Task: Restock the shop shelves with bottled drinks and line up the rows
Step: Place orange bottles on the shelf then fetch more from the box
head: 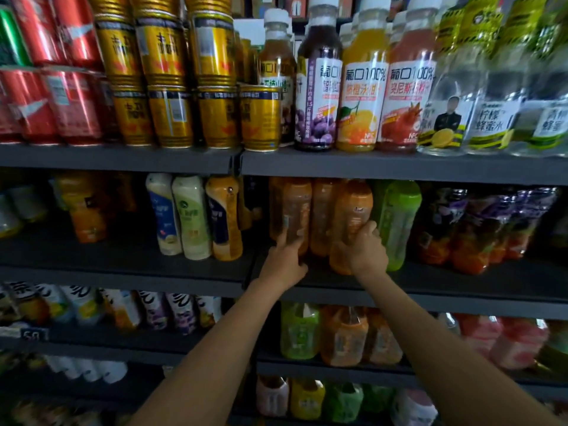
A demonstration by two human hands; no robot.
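Note:
Both my arms reach to the second dark shelf (430,282). My right hand (364,252) grips the lower part of an orange drink bottle (353,210) that leans slightly left at the shelf's front. My left hand (284,261) rests against the base of another orange bottle (295,210), fingers pointing up along its side. A third orange bottle (322,207) stands between the two, further back. A green bottle (399,222) stands just right of my right hand.
Cream, pale-green and orange-wrapped bottles (192,216) stand left of my hands. Dark fruit-drink bottles (473,229) fill the right side. The shelf above (368,166) carries gold cans (215,115), red cans and juice bottles. Lower shelves hold more coloured bottles (344,336).

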